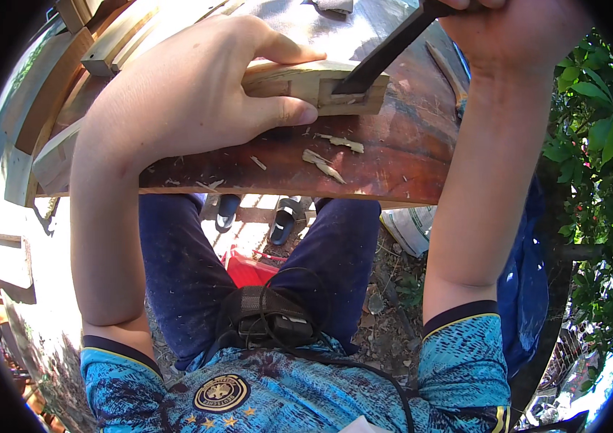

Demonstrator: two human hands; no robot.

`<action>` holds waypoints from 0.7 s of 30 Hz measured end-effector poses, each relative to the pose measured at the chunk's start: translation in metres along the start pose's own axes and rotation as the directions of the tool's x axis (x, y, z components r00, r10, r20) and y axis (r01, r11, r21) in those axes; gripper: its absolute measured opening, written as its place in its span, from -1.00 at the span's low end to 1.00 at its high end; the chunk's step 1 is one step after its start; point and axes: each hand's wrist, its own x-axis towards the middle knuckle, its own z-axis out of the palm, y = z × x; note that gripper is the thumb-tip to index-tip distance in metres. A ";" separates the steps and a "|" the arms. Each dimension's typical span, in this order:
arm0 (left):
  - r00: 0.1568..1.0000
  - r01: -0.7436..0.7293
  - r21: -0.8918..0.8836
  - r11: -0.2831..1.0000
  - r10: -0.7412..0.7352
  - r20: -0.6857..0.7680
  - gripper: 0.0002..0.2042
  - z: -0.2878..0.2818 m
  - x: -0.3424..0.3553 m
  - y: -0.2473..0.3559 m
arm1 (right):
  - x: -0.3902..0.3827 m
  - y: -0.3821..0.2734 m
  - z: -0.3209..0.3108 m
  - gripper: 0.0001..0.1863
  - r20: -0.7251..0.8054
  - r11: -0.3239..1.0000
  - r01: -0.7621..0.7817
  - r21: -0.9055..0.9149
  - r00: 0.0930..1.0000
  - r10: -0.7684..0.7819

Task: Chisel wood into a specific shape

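Note:
A pale wooden block (306, 88) with a recess cut near its right end lies on the reddish-brown wooden table. My left hand (194, 90) is closed around its left part, thumb along the near side and a finger over the top. My right hand (505, 35), at the upper edge, is wrapped round a dark chisel (393, 50); its handle is mostly out of view. The chisel slants down to the left, its tip in the recess. Wood chips (324, 164) are scattered on the table on the near side of the block.
Several wooden boards (115, 40) lie at the far left of the table (393, 162). Its front edge crosses above my knees. Leafy plants (598, 130) hang on the right. Below are dark sandals (285, 220), something red between my legs, and a pale sack (411, 229).

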 end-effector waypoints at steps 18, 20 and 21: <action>1.000 0.013 -0.040 0.999 -0.013 0.005 -0.44 0.002 -0.005 0.011 | -0.017 -0.002 0.022 -0.65 -0.183 0.998 0.001 -0.068 0.983 -0.013; 0.998 0.047 -0.026 0.999 -0.045 0.054 -0.43 0.001 -0.004 0.011 | -0.019 -0.002 0.022 -0.66 -0.172 0.995 0.022 -0.101 0.984 -0.039; 0.996 0.057 -0.030 0.998 -0.054 0.070 -0.42 0.000 -0.003 0.011 | -0.019 -0.002 0.021 -0.67 -0.151 0.992 0.033 -0.119 0.987 -0.051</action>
